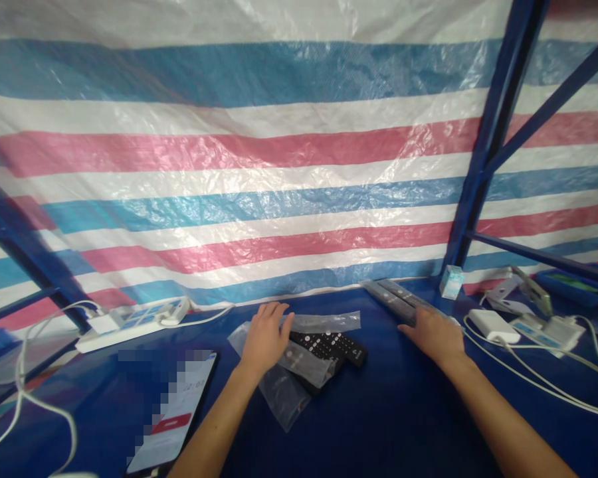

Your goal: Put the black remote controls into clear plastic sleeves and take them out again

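My left hand (266, 337) lies palm down on crumpled clear plastic bags (283, 397), its fingers stretched out and the thumb apart. Beside its thumb, several black remote controls (335, 345) lie in a loose pile, partly covered by the plastic sleeves. Farther right, two remote controls in clear sleeves (393, 300) lie side by side, slanting toward the back. My right hand (436, 334) grips their near end, with the thumb on the left side; its other fingertips are partly hidden.
A phone (179, 411) with a lit screen lies at left. White power strips (134, 324) and trailing cables flank the blue table (379, 425). A small light-blue box (451, 282) and a white charger (493, 326) stand at right. Blue metal posts (478, 172) and striped sheeting rise behind.
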### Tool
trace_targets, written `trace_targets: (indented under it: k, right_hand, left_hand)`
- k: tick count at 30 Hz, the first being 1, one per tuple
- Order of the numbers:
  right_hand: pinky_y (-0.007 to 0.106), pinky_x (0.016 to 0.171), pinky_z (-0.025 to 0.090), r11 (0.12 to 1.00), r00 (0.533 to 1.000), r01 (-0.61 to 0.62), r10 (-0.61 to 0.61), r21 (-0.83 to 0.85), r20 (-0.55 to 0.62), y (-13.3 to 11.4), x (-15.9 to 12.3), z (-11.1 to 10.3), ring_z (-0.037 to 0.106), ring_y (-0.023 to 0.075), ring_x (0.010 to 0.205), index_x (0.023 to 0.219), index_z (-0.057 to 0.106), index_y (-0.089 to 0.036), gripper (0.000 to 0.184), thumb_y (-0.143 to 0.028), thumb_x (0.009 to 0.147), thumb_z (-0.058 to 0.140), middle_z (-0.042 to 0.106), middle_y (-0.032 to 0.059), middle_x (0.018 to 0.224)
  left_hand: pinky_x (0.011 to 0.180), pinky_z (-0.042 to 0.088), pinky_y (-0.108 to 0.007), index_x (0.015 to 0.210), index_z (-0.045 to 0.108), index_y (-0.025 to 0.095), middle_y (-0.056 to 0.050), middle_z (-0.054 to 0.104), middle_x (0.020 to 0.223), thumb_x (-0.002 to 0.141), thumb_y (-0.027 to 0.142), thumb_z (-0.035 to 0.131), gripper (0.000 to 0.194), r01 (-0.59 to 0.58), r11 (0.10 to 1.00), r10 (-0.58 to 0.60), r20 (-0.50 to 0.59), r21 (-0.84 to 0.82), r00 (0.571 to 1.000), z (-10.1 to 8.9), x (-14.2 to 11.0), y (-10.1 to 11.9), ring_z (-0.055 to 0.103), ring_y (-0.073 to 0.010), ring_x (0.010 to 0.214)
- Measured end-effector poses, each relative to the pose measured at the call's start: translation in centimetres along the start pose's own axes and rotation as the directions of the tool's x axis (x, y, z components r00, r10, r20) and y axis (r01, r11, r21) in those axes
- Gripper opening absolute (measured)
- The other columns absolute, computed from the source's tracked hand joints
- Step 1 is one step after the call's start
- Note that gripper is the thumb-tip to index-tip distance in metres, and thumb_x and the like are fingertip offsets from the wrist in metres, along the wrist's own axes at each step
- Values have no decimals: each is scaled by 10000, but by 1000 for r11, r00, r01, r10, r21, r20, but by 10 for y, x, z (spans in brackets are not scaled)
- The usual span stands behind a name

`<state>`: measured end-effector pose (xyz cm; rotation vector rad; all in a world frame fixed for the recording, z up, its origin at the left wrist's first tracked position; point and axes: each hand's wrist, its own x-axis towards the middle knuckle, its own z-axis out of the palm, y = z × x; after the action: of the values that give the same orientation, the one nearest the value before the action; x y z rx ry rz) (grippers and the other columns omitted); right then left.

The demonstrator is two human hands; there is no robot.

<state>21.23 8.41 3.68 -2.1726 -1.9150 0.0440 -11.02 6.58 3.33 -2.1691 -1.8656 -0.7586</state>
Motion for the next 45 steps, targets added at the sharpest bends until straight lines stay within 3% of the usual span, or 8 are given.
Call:
trace_targets:
  k: [7, 13, 16, 20, 27, 32, 37, 45]
  right_hand:
    - [408, 754, 488, 994, 995, -67, 73, -85, 65, -9, -3, -3, 661, 333, 973, 1010, 635, -155, 318, -413, 866, 519, 693, 180, 1051]
    - [390, 744, 491, 995, 995, -53, 60, -79, 79, -7, -3, -3, 665, 328, 977, 992, 638, -145, 313, -409, 873, 517, 698, 185, 1022]
    - [384, 747, 494, 995, 995, -54, 60, -80, 81, -7, -2, -3, 666, 321, 976, 978, 637, -153, 309, -417, 878, 511, 699, 172, 1028]
    - [367, 755, 497, 995, 993, -68, 75, -68, 93, -8, -1, -3, 669, 303, 971, 983, 636, -142, 312, -410, 878, 517, 705, 155, 1014]
    - [354, 740, 500, 997, 993, -59, 64, -56, 94, -9, -2, -4, 678, 294, 939, 974, 655, -152, 312, -414, 867, 524, 712, 149, 978]
    - [363, 721, 497, 998, 995, -48, 52, -48, 89, -7, -1, -2, 676, 307, 931, 948, 664, -147, 313, -418, 864, 532, 712, 155, 977]
    - [369, 743, 497, 997, 994, -51, 56, -55, 94, -5, -1, 0, 673, 314, 952, 967, 666, -137, 277, -369, 854, 565, 709, 165, 994]
    - [359, 725, 476, 997, 993, -27, 35, -69, 115, -4, 3, 4, 667, 314, 958, 949, 677, -132, 242, -238, 886, 469, 699, 191, 1006]
  left_hand:
    - [1060, 323, -424, 1265, 556, 220, -70, 566, 1307, 839, 488, 550, 503, -216, 965, 248, 244, -149, 938, -7, 24, 34, 450, -271, 1235]
    - [992, 375, -447, 1198, 619, 191, -95, 690, 1076, 798, 373, 602, 440, -211, 964, 265, 487, -162, 832, 9, 63, 47, 557, -304, 1115]
    - [989, 386, -433, 1191, 623, 181, -117, 638, 1204, 803, 492, 574, 499, -214, 964, 265, 507, -157, 820, 15, 72, 52, 534, -317, 1166]
    - [954, 419, -434, 1259, 563, 167, -126, 584, 1277, 710, 580, 654, 693, -293, 952, 282, 611, -85, 740, 19, 75, 66, 505, -333, 1185]
    - [885, 423, -380, 973, 668, 159, -101, 655, 1066, 850, 218, 525, 197, -494, 862, 381, 504, 110, 775, 27, 70, 84, 556, -268, 1065]
    - [870, 398, -367, 928, 644, 153, -85, 648, 992, 885, 129, 433, 217, -556, 809, 445, 417, 193, 793, 4, 57, 80, 553, -236, 1027]
    - [886, 377, -376, 936, 621, 168, -76, 625, 957, 862, 112, 469, 177, -550, 800, 447, 374, 240, 813, -20, 17, 70, 544, -229, 990]
    - [895, 413, -379, 1087, 609, 214, -54, 627, 1068, 869, 163, 444, 278, -396, 918, 370, 422, -28, 828, -32, -28, 61, 546, -224, 1028]
